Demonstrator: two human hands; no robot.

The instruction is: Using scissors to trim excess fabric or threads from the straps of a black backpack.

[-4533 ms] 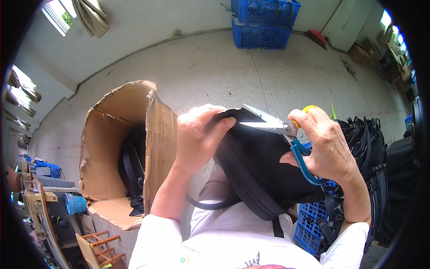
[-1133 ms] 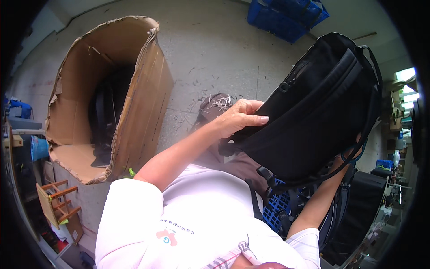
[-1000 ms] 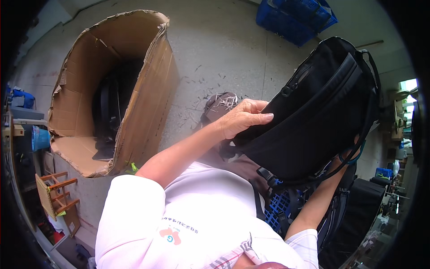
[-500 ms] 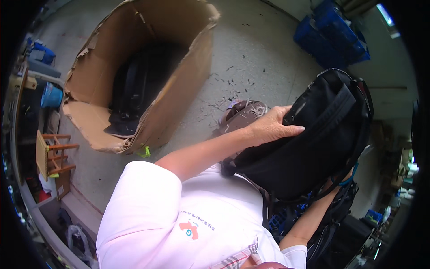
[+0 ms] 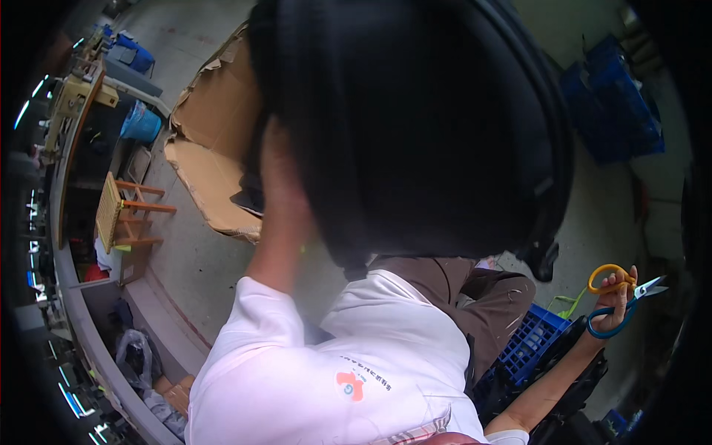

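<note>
A large black backpack [image 5: 437, 133] is raised in front of me and blots out much of the far floor. My left hand [image 5: 282, 167], blurred by motion, is closed on its left edge. Out to the right, my right hand [image 5: 614, 305] has its fingers around scissors [image 5: 602, 326] with one yellow and one teal handle; their blades point away to the right. The right hand is apart from the backpack. Partly behind the backpack stands a torn cardboard box [image 5: 215, 174], most of its inside hidden.
Beside my right leg is a blue plastic crate [image 5: 530, 337], with black bags [image 5: 564, 389] near it. Blue bins [image 5: 612, 104] stand at the far right. To the left are a wooden stool [image 5: 122, 211], a blue bucket [image 5: 141, 122] and a workbench [image 5: 78, 156].
The backpack has swung up and left from my right side, carried by my left hand. My right hand has come out from behind it, showing the scissors.
</note>
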